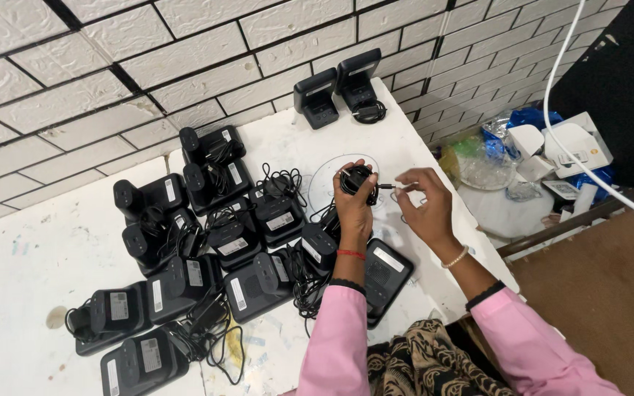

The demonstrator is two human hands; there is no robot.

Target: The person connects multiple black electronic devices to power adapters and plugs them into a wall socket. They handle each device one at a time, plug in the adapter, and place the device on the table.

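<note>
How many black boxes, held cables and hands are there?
Black boxes: about 14, some half hidden
Held cable: 1
Hands: 2, left hand and right hand
Total: about 17

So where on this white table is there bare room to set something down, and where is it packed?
Bare top lies left of the black devices, toward the tiled wall. A smaller free patch runs between the two upright devices and the right hand. The middle is crowded with devices and tangled cables, up to the left hand holding a coiled cable.
</note>
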